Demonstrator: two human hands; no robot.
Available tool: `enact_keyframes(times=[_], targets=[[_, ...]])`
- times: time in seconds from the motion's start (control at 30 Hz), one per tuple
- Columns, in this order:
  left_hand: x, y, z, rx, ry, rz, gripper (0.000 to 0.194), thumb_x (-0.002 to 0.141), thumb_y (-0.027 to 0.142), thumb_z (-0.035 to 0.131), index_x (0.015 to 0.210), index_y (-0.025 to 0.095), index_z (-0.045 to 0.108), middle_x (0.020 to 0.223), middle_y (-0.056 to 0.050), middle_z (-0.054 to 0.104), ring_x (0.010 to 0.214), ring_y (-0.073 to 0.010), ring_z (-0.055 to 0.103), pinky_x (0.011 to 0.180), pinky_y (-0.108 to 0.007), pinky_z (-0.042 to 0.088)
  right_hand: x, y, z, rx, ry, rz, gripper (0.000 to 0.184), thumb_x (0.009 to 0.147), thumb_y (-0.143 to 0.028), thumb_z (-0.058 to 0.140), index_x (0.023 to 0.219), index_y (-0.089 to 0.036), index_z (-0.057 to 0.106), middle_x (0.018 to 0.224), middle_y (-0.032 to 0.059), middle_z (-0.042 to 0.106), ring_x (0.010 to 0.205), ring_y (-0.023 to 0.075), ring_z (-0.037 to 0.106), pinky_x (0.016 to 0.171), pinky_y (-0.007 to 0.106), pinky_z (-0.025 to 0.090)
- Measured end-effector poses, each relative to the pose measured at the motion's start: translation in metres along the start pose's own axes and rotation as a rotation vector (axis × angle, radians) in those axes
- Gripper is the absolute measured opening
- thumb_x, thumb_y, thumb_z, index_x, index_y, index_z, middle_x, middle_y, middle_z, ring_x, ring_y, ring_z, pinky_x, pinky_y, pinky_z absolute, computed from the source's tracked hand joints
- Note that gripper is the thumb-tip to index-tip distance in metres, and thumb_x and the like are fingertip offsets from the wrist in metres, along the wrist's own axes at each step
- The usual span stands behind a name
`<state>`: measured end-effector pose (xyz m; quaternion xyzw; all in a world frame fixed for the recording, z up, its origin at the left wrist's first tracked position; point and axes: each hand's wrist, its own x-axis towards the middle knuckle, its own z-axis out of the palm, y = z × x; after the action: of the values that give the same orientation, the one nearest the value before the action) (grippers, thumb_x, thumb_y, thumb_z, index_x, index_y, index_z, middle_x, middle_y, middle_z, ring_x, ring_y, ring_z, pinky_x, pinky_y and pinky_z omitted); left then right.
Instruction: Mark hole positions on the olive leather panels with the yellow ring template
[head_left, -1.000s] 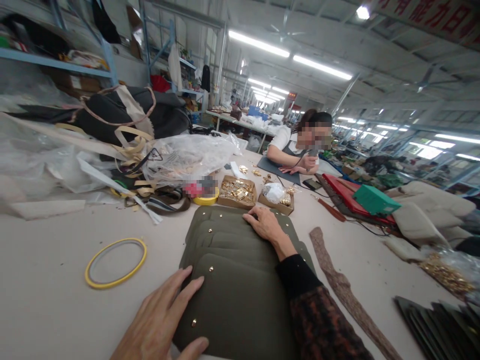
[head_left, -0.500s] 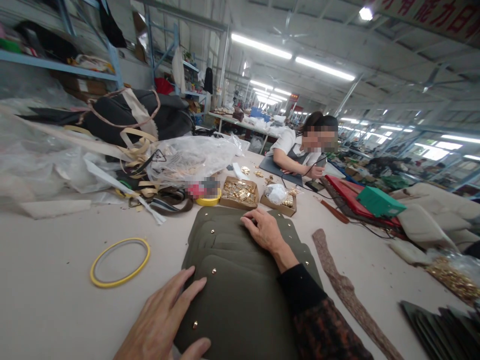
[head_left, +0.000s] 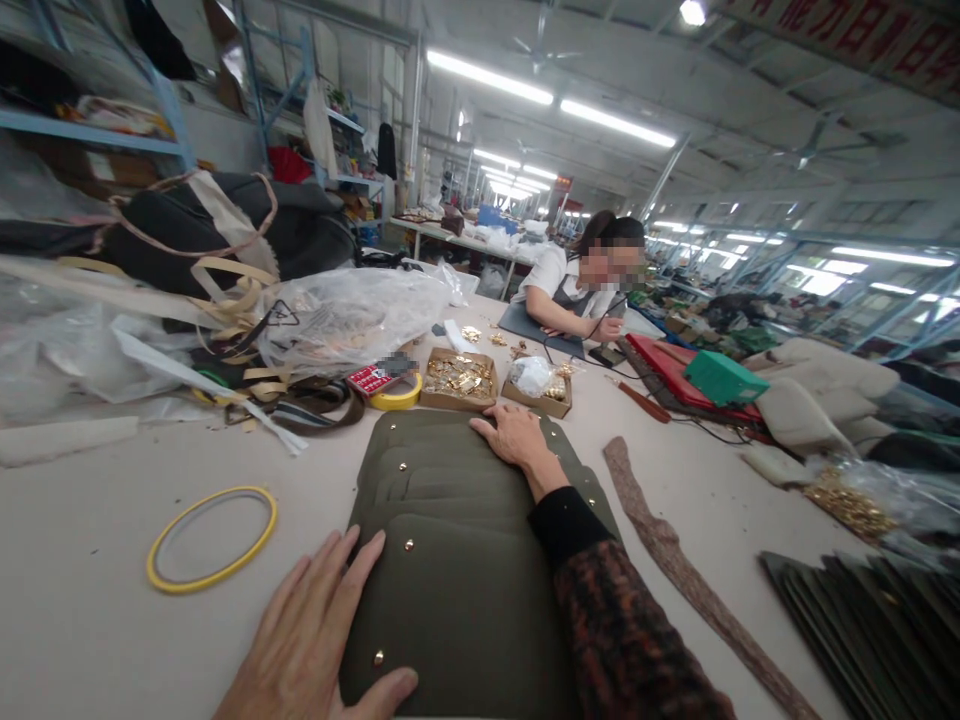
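A fanned stack of dark olive panels (head_left: 465,600) with rounded corners and small gold studs lies in front of me. My left hand (head_left: 315,620) lies spread along the stack's near left edge, its thumb over the top panel. My right hand (head_left: 517,437) rests with fingers extended on the far end of the stack. Just beyond the stack stand a cardboard box of gold metal pieces (head_left: 459,380) and a second small box (head_left: 551,402) holding a clear plastic bag and gold parts.
A yellow tape ring (head_left: 214,582) lies at left. Plastic bags (head_left: 352,315) and straps are heaped behind it. To the right are a brown strip (head_left: 667,545), another dark panel stack (head_left: 847,620) and a green block (head_left: 725,380). A co-worker (head_left: 562,285) leans over the table's far side.
The view has shifted, so the scene sits further left and more of the right-hand panel stack shows. Both hands stay on the stack, nearly in the same places.
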<state>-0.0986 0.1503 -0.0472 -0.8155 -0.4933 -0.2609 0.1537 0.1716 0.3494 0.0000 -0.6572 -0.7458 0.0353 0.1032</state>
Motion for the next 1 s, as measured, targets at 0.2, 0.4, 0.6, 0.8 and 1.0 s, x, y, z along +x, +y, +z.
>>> enact_keyframes(times=[0.2, 0.4, 0.6, 0.8, 1.0], targets=[[-0.003, -0.002, 0.004, -0.026, -0.049, 0.000, 0.091, 0.074, 0.064, 0.056, 0.146, 0.017, 0.028, 0.144, -0.015, 0.046, 0.124, -0.0330, 0.050, 0.105, -0.047, 0.033, -0.014, 0.004, -0.003, -0.036, -0.006, 0.111, 0.058, 0.093, -0.062, 0.034, 0.127, -0.021, 0.057, 0.129, 0.0131, 0.059, 0.123, 0.0297, 0.046, 0.102, 0.045, 0.027], [0.003, 0.005, -0.005, -0.124, -0.087, -0.068, 0.089, 0.077, 0.061, 0.055, 0.148, 0.020, 0.020, 0.141, -0.013, 0.050, 0.126, -0.0297, 0.049, 0.108, -0.047, 0.031, -0.033, -0.009, -0.008, -0.026, 0.034, 0.094, 0.057, 0.095, -0.056, 0.037, 0.133, -0.017, 0.052, 0.138, 0.0155, 0.052, 0.130, 0.0294, 0.039, 0.108, 0.046, 0.020], [0.005, 0.009, -0.010, -0.158, -0.199, -0.117, 0.090, 0.073, 0.067, 0.056, 0.145, 0.021, 0.028, 0.144, -0.015, 0.045, 0.133, -0.0322, 0.041, 0.110, -0.050, 0.029, -0.049, -0.037, 0.003, 0.132, 0.028, -0.069, 0.053, 0.095, -0.058, 0.036, 0.134, -0.025, 0.052, 0.145, 0.0082, 0.046, 0.137, 0.0267, 0.032, 0.112, 0.049, 0.015], [0.006, 0.007, -0.009, -0.229, -0.211, -0.206, 0.092, 0.075, 0.068, 0.053, 0.147, 0.017, 0.024, 0.150, -0.018, 0.035, 0.137, -0.0331, 0.036, 0.110, -0.050, 0.032, -0.059, -0.020, -0.017, 0.313, 0.138, -0.032, 0.053, 0.094, -0.051, 0.042, 0.137, -0.020, 0.049, 0.140, 0.0082, 0.052, 0.131, 0.0212, 0.043, 0.112, 0.037, 0.025], [0.010, 0.005, -0.005, -0.262, -0.268, -0.264, 0.095, 0.076, 0.072, 0.046, 0.145, 0.009, 0.028, 0.147, -0.021, 0.038, 0.137, -0.0356, 0.034, 0.111, -0.052, 0.029, -0.117, 0.073, -0.044, 0.483, 0.274, 0.226, 0.068, 0.092, -0.060, 0.035, 0.143, -0.016, 0.041, 0.145, 0.0131, 0.045, 0.135, 0.0281, 0.040, 0.113, 0.046, 0.026]])
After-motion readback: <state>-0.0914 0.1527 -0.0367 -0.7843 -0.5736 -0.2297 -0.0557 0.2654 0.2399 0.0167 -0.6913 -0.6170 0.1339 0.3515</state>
